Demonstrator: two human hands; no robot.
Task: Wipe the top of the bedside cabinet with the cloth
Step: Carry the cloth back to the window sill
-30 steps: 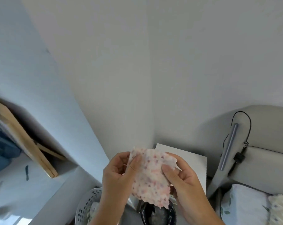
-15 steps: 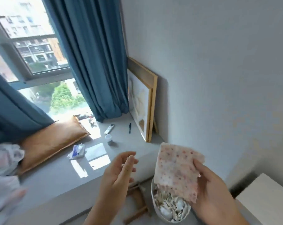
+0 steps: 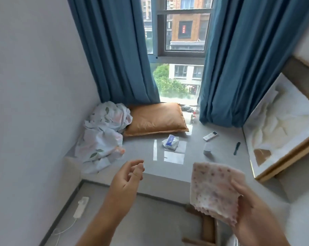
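Note:
My right hand (image 3: 253, 215) holds a folded pink-spotted cloth (image 3: 214, 189) at the lower right, thumb across its right edge. My left hand (image 3: 127, 180) hovers at the lower middle with its fingers loosely curled and apart, holding nothing. The bedside cabinet is out of view; the camera faces a window bay.
A grey window ledge (image 3: 160, 173) carries an orange pillow (image 3: 155, 119), crumpled floral bedding (image 3: 102, 135), a tissue pack (image 3: 170, 142), a remote (image 3: 210, 135), a small white cup (image 3: 208, 148) and a dark pen (image 3: 236, 148). A framed picture (image 3: 281, 128) leans at right. A power strip (image 3: 81, 206) lies on the floor.
The view swung left from the cabinet corner to the window bay. My left hand let go of the cloth, which stays in my right hand.

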